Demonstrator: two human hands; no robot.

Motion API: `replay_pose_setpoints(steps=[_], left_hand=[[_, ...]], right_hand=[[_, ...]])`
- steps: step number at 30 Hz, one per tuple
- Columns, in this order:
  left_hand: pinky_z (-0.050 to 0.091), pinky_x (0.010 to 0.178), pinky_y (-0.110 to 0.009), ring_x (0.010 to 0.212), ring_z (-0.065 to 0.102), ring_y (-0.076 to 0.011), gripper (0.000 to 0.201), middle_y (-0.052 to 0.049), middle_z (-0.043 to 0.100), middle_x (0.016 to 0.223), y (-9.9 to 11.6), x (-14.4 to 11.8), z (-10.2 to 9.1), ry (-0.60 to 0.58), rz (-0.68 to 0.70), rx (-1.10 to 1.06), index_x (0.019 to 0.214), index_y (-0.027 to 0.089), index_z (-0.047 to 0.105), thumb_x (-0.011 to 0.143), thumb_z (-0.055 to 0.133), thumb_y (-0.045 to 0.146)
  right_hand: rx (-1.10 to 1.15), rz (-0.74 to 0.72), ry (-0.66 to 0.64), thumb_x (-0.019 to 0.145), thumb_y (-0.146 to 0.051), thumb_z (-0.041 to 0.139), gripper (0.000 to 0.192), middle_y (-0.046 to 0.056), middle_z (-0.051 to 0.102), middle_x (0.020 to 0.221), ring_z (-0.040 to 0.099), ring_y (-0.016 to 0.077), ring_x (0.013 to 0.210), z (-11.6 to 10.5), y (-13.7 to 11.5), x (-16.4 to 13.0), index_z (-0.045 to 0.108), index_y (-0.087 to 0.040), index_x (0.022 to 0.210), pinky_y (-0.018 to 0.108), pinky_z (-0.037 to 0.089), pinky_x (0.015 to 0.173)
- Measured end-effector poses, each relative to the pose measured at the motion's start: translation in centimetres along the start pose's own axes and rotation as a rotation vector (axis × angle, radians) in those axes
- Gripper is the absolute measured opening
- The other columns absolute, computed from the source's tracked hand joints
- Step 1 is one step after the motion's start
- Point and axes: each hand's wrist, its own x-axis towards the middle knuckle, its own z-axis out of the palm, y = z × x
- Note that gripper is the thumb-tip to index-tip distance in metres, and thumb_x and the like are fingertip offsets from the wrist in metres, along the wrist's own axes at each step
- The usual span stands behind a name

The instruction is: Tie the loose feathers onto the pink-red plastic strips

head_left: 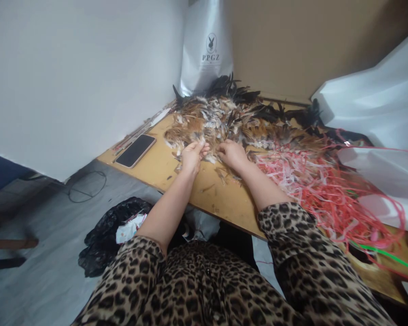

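A big heap of brown, white and black feathers (224, 115) covers the far part of a yellowish wooden table (156, 167). My left hand (192, 156) rests at the heap's near edge with its fingers pinched on a small bunch of feathers. Just to its right, my right hand (233, 154) lies palm down in the feathers, fingers curled among them; whether it grips any I cannot tell. Both forearms reach out from leopard-print sleeves.
A dark phone (136, 150) lies on the table's left corner beside thin sticks (141, 129). Pink and white plastic strips (323, 188) pile up at the right. A silver bag (206, 45) leans on the wall. White sheeting (377, 104) stands at the right. A black bag (115, 231) lies on the floor.
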Motion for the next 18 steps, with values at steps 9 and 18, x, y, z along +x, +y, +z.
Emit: replay_pose_setpoints(steps=[9,18], left_hand=[[0.041,0.050,-0.013,0.062,0.059,-0.0044,0.011,-0.005,0.067,0.088,0.0,-0.1,-0.2,-0.042,-0.025,0.014,0.073,0.013,0.061,0.068,0.065,0.021],[0.044,0.052,-0.011,0.064,0.061,-0.0057,0.006,-0.008,0.067,0.086,0.0,0.1,-0.9,-0.314,-0.285,-0.129,0.076,0.012,0.060,0.076,0.054,0.010]], right_hand=[[0.062,-0.101,0.244,0.080,-0.023,0.045,0.024,0.008,0.055,0.091,0.049,0.0196,0.084,-1.4,0.9,0.3,0.066,-0.020,0.091,0.031,0.036,0.073],[0.031,-0.109,0.353,0.082,-0.025,0.043,0.024,0.007,0.054,0.094,0.047,0.0196,0.088,-2.0,1.3,0.4,0.065,-0.022,0.091,0.032,0.034,0.076]])
